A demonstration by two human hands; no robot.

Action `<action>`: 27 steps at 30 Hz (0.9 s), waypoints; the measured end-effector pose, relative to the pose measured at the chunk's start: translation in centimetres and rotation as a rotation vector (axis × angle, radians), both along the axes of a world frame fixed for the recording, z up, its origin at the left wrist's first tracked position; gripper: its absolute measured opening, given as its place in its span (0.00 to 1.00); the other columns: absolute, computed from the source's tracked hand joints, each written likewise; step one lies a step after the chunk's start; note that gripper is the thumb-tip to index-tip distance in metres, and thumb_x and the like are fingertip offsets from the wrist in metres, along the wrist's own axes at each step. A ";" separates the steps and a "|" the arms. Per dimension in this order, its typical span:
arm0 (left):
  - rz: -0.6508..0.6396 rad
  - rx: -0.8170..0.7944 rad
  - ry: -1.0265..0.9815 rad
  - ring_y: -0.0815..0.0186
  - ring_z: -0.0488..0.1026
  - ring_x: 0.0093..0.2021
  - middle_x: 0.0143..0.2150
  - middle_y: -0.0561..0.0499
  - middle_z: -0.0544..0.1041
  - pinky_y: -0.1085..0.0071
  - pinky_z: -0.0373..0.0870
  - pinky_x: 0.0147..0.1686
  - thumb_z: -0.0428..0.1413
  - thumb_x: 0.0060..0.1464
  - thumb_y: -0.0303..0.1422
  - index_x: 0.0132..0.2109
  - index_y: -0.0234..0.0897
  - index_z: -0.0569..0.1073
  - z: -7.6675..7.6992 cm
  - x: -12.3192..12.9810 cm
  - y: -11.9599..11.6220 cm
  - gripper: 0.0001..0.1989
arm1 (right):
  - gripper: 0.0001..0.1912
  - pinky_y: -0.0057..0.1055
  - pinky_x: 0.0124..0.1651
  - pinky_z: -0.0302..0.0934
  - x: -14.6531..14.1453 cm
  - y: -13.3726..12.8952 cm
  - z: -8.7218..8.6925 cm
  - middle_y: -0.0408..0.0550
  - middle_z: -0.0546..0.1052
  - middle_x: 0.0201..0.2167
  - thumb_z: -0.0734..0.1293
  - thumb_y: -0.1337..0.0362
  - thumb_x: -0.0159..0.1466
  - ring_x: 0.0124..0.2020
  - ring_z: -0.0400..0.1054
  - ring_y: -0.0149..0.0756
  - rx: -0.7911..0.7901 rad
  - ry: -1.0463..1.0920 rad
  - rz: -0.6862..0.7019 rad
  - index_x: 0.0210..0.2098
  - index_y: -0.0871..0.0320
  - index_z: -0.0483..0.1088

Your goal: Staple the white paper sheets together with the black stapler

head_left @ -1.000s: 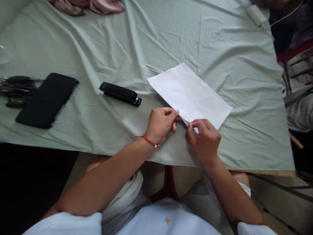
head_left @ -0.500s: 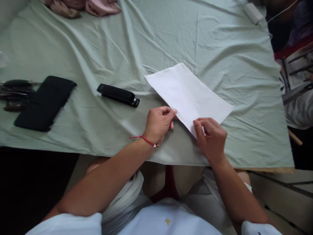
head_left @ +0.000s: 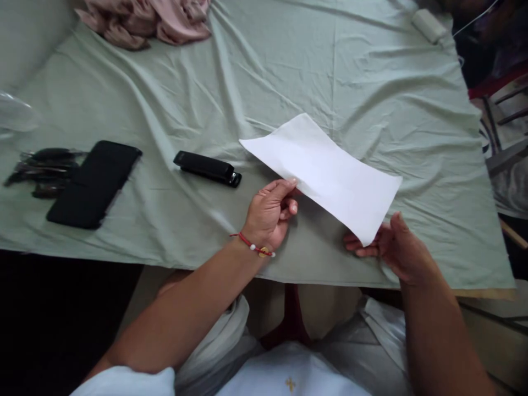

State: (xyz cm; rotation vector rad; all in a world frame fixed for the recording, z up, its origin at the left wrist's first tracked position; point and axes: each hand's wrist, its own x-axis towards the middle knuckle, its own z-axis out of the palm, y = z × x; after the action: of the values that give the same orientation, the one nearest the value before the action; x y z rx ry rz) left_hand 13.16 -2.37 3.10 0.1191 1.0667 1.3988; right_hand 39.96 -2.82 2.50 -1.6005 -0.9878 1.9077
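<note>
The big green cloth (head_left: pixel 289 71) covers the whole table w/ lots of wrinkles, same as before. What is new: the white paper (head_left: pixel 325 176) is up off the cloth now. A sec ago it lay flat near the front edge w/ both hands pinching its near side. Now it is lifted and tipped, so it looks long and thin, and it casts a soft shadow on the cloth under it.

The paper is plain white, no writing on the side we see, smooth, w/ sharp corners. It sits in the air over the middle-front of the table, btwn the two hands, stretched from far-left to near-right.

The right hand (head_left: pixel 396 250) has moved out to the right and turned palm up. It is half open, fingers under the paper's near right corner, thumb up beside it. The left hand (head_left: pixel 270 212) is curled loose; its fingertips touch the paper's long near edge, thumb hidden, so can't tell how tight it holds. A red string bracelet (head_left: pixel 253 246) is on that wrist.

Left of the hands lie a black stapler (head_left: pixel 207 168), then a black phone (head_left: pixel 94 183), w/ dark pens (head_left: pixel 43 170) by it. Pink cloth (head_left: pixel 144 19) is bunched at the far edge.
</note>
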 end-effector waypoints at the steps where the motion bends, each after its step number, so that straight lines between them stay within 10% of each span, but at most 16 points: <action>1: 0.000 0.002 -0.004 0.80 0.64 0.14 0.23 0.57 0.75 0.82 0.45 0.12 0.68 0.48 0.28 0.25 0.34 0.71 -0.1 0.2 -0.1 0.12 | 0.45 0.38 0.36 0.77 -0.5 0.1 -0.2 0.57 0.85 0.39 0.69 0.22 0.49 0.35 0.82 0.46 0.032 0.068 -0.103 0.43 0.56 0.81; 9: -0.005 -0.042 0.141 0.78 0.65 0.13 0.22 0.55 0.75 0.81 0.49 0.12 0.69 0.46 0.30 0.25 0.33 0.72 -0.6 2.6 -0.9 0.13 | 0.38 0.47 0.44 0.80 -0.4 2.0 -0.9 0.56 0.84 0.38 0.73 0.30 0.53 0.44 0.82 0.52 0.038 0.286 -0.355 0.44 0.57 0.77; 15: -0.061 0.005 0.288 0.77 0.65 0.14 0.23 0.54 0.77 0.79 0.57 0.16 0.68 0.49 0.35 0.25 0.34 0.73 -1.5 4.3 -1.8 0.14 | 0.23 0.34 0.40 0.80 -0.9 2.0 -1.5 0.47 0.85 0.38 0.80 0.52 0.55 0.39 0.82 0.41 0.104 0.209 -0.453 0.45 0.55 0.77; 21: -0.059 0.040 0.368 0.76 0.65 0.14 0.21 0.54 0.75 0.78 0.56 0.16 0.66 0.50 0.37 0.24 0.35 0.73 -2.5 5.0 -2.2 0.14 | 0.40 0.41 0.52 0.79 -1.8 1.2 -0.6 0.52 0.83 0.53 0.78 0.33 0.49 0.56 0.78 0.49 0.253 0.248 -0.446 0.51 0.53 0.77; 27: -0.224 0.062 0.342 0.77 0.66 0.15 0.27 0.49 0.82 0.78 0.58 0.18 0.66 0.54 0.39 0.25 0.35 0.74 -2.0 5.1 -3.1 0.16 | 0.27 0.43 0.41 0.81 -0.9 1.6 -1.7 0.50 0.85 0.39 0.85 0.59 0.42 0.35 0.81 0.47 0.165 0.049 -0.476 0.40 0.54 0.79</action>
State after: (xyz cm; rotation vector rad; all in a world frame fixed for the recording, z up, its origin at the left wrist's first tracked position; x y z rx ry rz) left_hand 18.21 -5.48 1.10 0.5232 1.2481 1.2327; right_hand 39.08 -1.25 0.80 -1.5184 -0.6493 1.4938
